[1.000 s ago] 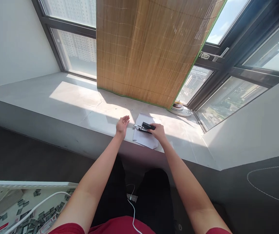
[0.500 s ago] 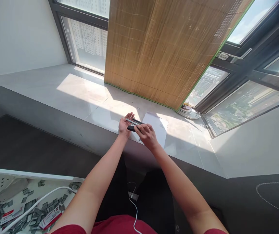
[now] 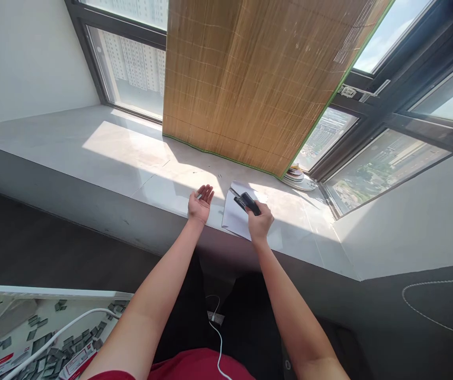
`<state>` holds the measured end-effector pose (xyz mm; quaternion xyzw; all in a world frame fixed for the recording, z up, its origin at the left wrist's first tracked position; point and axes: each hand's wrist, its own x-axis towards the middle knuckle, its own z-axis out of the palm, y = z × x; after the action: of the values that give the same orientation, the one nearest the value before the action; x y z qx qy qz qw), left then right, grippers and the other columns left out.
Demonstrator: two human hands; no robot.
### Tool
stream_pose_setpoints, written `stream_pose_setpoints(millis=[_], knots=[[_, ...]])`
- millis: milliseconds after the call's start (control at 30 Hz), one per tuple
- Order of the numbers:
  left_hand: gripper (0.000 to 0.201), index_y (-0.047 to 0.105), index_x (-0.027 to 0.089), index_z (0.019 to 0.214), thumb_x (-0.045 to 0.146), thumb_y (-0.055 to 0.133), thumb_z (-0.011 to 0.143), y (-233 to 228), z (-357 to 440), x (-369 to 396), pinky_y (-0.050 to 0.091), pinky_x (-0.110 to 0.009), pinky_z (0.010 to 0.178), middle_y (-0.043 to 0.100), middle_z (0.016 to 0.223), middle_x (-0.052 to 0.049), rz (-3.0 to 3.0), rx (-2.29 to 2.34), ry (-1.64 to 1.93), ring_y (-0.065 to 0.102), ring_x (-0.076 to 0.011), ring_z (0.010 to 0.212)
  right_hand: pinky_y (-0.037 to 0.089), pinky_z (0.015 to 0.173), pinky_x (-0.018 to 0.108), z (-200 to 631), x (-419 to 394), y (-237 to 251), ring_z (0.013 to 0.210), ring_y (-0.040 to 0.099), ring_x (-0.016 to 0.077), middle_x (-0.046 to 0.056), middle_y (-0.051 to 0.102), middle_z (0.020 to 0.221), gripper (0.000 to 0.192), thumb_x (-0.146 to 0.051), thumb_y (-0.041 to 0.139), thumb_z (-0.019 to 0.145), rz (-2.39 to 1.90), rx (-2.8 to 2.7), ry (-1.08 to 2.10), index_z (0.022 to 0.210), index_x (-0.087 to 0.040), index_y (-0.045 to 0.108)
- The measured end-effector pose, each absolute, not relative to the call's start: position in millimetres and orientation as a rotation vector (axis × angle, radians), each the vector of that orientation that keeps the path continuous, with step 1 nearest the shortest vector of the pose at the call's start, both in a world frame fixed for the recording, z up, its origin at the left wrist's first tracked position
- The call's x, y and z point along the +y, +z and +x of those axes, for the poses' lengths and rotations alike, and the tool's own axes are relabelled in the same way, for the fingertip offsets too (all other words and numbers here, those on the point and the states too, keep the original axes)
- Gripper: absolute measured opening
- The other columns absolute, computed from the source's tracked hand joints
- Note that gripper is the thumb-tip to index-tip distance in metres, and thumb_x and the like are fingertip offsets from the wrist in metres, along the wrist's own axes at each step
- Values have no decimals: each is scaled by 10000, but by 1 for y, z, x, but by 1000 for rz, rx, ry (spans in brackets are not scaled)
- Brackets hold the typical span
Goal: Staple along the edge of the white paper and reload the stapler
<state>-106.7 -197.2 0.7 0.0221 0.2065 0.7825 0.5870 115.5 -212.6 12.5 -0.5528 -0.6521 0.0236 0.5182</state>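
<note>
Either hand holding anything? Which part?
Right hand grips the black stapler by its rear end, over the paper. Left hand is open, palm up.

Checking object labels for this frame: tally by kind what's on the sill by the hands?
Stapler, black, held in the right hand: 1
Paper sheet, white, under the stapler: 1
Small metal piece in the open left hand, too small to identify: 1
Stack of plates by the blind's corner, count unclear: 1
Total: 4
</note>
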Motion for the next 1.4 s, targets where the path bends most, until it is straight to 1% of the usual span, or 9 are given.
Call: stream_pose_setpoints(millis=[233,400,567,700,867,1000,1133,1233,1400], knots=[[511,749,86,1194,382,334,1166,4,-102,-200,556,-469,1209,818,1194,-212,241,599,1737,788,-273,1227,559,1043,522,167,-187,-10,1133,738,364,124,834,1172,390,-389,742,806,-1466,-1543,437,1142,-215,837],[545,737,54,1270,409,337,1169,16,-90,-202,531,-490,1231,807,1224,-240,343,633,1548,780,-294,1244,560,1080,542,188,-171,-6,1131,760,354,101,848,1157,361,-337,791,771,-1424,-1620,628,1108,-221,846],[528,667,47,1414,383,344,1167,49,-66,-205,545,-440,1208,763,1361,-239,309,572,1486,753,-277,1301,571,1070,547,190,-184,26,1226,702,356,120,810,1253,349,-362,854,837,-1294,-1715,352,1165,-241,846],[650,673,47,1413,548,344,1161,72,-39,-216,556,-483,1180,771,1310,-260,366,545,1268,745,-336,1300,623,968,448,164,-208,56,1127,723,277,88,804,1202,247,-340,778,982,-977,-1816,207,1216,-282,831],[752,722,52,1324,665,328,1137,75,-10,-226,552,-461,1166,783,1220,-242,504,460,1144,737,-344,1269,637,881,397,132,-219,61,981,757,232,40,843,1046,177,-193,714,1005,-815,-1935,162,1011,-295,859],[760,720,98,1285,731,340,1104,68,-13,-218,535,-498,1186,757,1275,-249,713,650,1182,706,-364,1317,636,801,379,136,-216,58,900,746,227,40,841,970,147,-240,718,1002,-819,-1851,243,978,-291,853],[441,665,228,1422,490,615,1070,47,-49,-199,246,-580,1377,563,1649,-190,1244,1425,1476,361,-382,1656,601,726,367,184,-195,48,842,729,234,52,820,910,117,-353,791,913,-976,-1690,316,856,-253,814],[601,601,141,1532,381,697,989,19,-78,-186,-54,-716,1353,321,1791,-263,1488,2018,1188,60,-463,1727,578,722,375,243,-163,29,700,678,210,57,810,851,140,-332,776,824,-1338,-1518,326,739,-222,766],[669,555,83,1606,404,587,1020,-12,-88,-177,-51,-827,1282,279,1779,-336,1752,2257,778,69,-556,1698,582,894,382,309,-93,12,898,738,252,147,823,996,151,-245,671,811,-1565,-1359,215,836,-156,791]])
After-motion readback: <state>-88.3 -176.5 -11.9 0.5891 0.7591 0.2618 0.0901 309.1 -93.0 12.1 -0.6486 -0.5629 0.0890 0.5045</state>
